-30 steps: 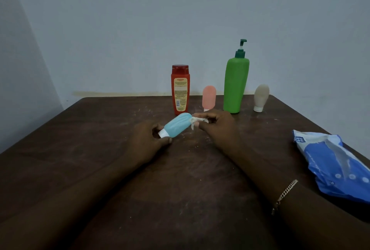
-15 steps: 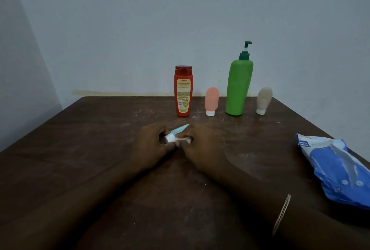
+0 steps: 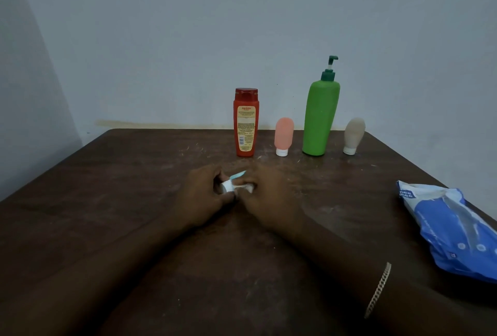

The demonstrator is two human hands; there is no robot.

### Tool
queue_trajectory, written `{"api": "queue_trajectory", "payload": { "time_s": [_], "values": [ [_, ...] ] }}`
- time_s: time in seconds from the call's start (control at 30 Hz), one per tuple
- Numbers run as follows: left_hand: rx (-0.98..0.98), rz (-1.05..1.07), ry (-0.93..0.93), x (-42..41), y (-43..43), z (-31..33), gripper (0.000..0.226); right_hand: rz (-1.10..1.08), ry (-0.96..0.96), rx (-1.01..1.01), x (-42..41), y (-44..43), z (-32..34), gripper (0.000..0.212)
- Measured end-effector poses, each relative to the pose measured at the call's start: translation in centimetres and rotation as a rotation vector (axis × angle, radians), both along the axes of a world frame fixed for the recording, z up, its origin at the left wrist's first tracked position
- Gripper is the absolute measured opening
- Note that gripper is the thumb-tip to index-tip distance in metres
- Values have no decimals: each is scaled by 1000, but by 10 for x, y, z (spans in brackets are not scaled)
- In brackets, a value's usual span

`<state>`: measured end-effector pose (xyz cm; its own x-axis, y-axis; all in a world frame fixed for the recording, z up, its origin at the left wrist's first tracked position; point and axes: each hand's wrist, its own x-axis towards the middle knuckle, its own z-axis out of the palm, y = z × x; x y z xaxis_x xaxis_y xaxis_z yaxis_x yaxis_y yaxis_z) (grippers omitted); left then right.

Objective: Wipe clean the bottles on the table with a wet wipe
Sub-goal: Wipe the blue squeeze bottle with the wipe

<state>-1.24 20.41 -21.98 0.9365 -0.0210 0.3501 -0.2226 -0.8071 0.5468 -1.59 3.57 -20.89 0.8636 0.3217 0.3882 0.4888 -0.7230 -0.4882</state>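
Hands meet in front of the red bottle [image 3: 246,123]. The left hand [image 3: 204,197] grips the small blue bottle [image 3: 240,174] at its white cap [image 3: 227,187], the right hand [image 3: 270,197] pinches the wet wipe [image 3: 247,187] against this bottle.

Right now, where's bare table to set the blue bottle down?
Widest: table left of the left hand and red bottle. Also the strip between right hand and wipes pack. Crowded: back row, red bottle to beige bottle, narrow gaps.
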Motion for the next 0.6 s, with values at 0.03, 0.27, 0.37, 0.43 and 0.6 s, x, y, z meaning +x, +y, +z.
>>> {"api": "queue_trajectory", "payload": {
  "time_s": [0.03,0.27,0.37,0.43,0.6],
  "values": [
    [-26,-16,9,1,0,0,26,25,-4,-7,-2,4,-1,29],
    [-47,-61,70,-1,1,1,31,-241,61,108,31,-40,-3,22],
    [-58,-57,90,1,1,1,32,-234,65,80,32,-36,-5,26],
    [-53,-54,88,0,0,0,32,-207,30,49,25,-21,-7,29],
    [-50,-69,72,-1,1,0,31,-8,-19,11,4,-3,2,30]
  ]
}}
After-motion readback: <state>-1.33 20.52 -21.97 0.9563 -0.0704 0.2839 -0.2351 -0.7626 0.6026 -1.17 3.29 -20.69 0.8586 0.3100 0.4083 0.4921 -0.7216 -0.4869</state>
